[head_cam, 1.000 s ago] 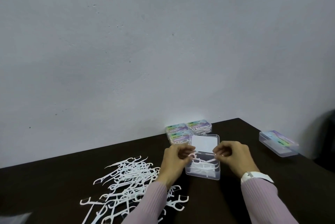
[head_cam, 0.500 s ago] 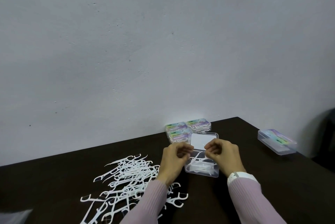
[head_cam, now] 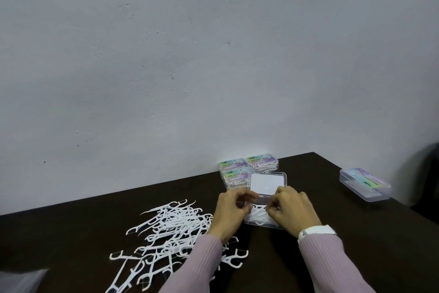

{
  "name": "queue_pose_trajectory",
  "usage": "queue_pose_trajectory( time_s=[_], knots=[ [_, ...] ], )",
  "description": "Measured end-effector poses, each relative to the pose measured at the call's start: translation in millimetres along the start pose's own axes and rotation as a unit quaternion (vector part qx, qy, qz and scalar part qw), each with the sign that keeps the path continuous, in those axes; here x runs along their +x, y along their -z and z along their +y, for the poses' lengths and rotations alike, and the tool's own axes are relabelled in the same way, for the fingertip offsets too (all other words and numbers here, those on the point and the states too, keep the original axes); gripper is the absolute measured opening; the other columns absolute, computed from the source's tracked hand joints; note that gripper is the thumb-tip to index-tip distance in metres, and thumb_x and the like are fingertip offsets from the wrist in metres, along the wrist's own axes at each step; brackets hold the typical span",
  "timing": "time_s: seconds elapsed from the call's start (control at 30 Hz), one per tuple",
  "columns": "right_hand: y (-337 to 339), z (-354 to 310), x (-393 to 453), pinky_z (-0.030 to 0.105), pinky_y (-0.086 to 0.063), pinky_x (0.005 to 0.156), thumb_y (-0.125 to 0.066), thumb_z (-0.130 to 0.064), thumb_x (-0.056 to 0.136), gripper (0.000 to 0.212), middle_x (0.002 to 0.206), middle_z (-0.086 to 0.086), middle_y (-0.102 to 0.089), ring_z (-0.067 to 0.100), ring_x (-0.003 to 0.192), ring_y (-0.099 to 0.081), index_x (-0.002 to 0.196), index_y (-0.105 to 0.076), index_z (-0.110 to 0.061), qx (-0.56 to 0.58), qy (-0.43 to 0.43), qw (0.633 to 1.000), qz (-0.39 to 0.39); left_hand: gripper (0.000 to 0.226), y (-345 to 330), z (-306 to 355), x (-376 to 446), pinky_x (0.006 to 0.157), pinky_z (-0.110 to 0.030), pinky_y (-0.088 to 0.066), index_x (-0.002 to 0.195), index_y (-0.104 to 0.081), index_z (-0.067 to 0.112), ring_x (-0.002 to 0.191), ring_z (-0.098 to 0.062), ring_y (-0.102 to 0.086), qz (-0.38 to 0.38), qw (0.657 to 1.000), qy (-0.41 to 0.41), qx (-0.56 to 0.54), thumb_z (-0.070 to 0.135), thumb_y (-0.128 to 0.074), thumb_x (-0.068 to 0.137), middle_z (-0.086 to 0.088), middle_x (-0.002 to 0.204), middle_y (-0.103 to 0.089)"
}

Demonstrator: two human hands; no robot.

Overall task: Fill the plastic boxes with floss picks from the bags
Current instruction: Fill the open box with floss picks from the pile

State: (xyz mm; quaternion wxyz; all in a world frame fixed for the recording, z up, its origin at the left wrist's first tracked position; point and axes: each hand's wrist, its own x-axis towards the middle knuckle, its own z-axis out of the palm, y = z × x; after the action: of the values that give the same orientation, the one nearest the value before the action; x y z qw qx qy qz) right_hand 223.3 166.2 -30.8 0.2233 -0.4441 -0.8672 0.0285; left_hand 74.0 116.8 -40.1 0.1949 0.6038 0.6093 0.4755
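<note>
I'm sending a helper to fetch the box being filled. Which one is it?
On the dark table, find the person's two hands. The clear plastic box lies between them, its white-lined lid hinged open. The labelled boxes behind it are all closed.

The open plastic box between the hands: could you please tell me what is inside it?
White floss picks lie in the open plastic box. Both hands cover its sides, so how full it is cannot be seen.

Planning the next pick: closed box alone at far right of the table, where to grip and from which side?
Pinch the lone closed box across its two long side walls, coming from above. It lies flat, lid shut, with bare table all round, so both long walls look reachable.
</note>
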Motion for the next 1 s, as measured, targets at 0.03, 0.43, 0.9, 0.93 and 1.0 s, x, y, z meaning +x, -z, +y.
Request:
queue_pose_trajectory(
  time_s=[0.03,0.43,0.9,0.93,1.0],
  knots=[
    [0,1,0,0.026,-0.033,0.09,-0.048,-0.032,0.091,0.021,0.103,-0.007,-0.056,0.007,0.1,-0.048,0.101,-0.066,-0.025,-0.008,-0.001,1.0,0.004,0.029,0,0,0,0.082,-0.023,-0.055,0.097,-0.071,0.016,0.088,-0.001,-0.065,0.001,1.0,0.0,-0.002,-0.007,-0.061,0.082,0.006,0.094,-0.071],
    [4,-28,-2,0.013,-0.035,0.066,-0.056,-0.02,0.086,0.012,0.087,-0.009,-0.048,0.002,0.079,-0.041,0.093,-0.066,-0.022,0.123,0.098,0.987,0.014,0.031,20,10,-15,0.085,-0.02,-0.052,0.094,-0.073,0.016,0.089,-0.003,-0.067,0.02,0.999,-0.026,-0.011,-0.007,-0.056,0.083,0.007,0.088,-0.073],
    [-18,-93,-17,0.026,-0.035,0.106,-0.057,-0.042,0.085,0.058,0.142,-0.009,-0.037,0.007,0.128,-0.037,0.137,-0.035,-0.028,0.108,0.188,0.964,-0.154,0.018,128,-28,-93,0.094,-0.018,-0.043,0.095,-0.07,0.034,0.102,0.01,-0.055,0.011,0.986,0.023,0.162,0.019,-0.063,0.088,0.023,0.101,-0.066],
    [-20,-96,-16,0.028,-0.035,0.106,-0.057,-0.043,0.085,0.061,0.144,-0.008,-0.034,0.008,0.13,-0.035,0.139,-0.032,-0.028,0.097,0.191,0.964,-0.161,0.018,134,-32,-97,0.096,-0.018,-0.042,0.097,-0.069,0.037,0.105,0.011,-0.052,0.007,0.984,0.032,0.174,0.022,-0.064,0.088,0.024,0.104,-0.064],
    [-23,-102,-14,0.028,-0.034,0.106,-0.056,-0.044,0.084,0.065,0.145,-0.008,-0.033,0.009,0.131,-0.035,0.141,-0.03,-0.028,0.083,0.195,0.964,-0.162,0.019,147,-36,-104,0.099,-0.019,-0.039,0.102,-0.065,0.04,0.108,0.013,-0.047,-0.008,0.981,0.055,0.187,0.028,-0.066,0.086,0.026,0.11,-0.059]
  ],
)
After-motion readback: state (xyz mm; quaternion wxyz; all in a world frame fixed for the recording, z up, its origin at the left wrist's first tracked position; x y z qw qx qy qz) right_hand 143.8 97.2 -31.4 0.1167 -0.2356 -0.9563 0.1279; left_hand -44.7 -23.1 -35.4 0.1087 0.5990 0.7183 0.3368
